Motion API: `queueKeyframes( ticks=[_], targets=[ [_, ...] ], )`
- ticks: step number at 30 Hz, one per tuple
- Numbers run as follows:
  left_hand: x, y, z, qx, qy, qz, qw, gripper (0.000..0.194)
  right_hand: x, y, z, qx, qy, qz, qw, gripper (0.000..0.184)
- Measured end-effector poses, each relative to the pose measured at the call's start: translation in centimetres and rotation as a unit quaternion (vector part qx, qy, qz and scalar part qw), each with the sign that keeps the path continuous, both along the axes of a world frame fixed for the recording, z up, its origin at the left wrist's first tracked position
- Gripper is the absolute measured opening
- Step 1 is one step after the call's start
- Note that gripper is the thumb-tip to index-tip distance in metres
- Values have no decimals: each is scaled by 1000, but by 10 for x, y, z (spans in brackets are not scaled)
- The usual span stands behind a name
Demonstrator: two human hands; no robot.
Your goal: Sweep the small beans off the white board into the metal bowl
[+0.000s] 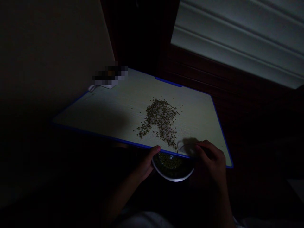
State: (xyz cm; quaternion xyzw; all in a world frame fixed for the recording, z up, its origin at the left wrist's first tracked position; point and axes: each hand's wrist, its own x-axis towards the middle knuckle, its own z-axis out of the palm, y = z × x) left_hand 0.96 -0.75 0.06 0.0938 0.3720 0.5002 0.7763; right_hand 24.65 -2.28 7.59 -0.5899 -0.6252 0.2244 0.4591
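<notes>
Small greenish-brown grains, like mung beans, lie in a loose patch [161,114] on a pale, blue-edged tabletop [197,107], with a trail running to its near edge. Under that edge is a metal-rimmed bowl [175,180] holding more of the same grains. My left hand [146,166] is closed on the bowl's left side, its thumb at the table edge; its other fingers are mostly hidden. Low over the tabletop, my right hand [212,158] pinches the handle of what looks like a small spoon [181,147], its tip beside the end of the trail.
At the far left corner of the table sits a white object [110,83], partly blurred out. A plain wall [59,47] rises on the left. Dark wooden panelling [197,66] stands behind, below pale slats [237,38]. The room is very dim.
</notes>
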Motion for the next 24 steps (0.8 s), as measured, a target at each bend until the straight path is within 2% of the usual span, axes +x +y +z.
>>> queueKeyframes(
  ticks=[5,15,24],
  targets=[
    [0,0,3,1,-1,10,1000,52,-2,0,-2,24,1,-35,999,10],
    [1,0,3,1,-1,-8,1000,44,-1,0,4,17,-11,23,1000,5],
    [0,1,0,10,-2,5,1000,45,-3,-1,4,13,-10,31,999,8]
  ],
)
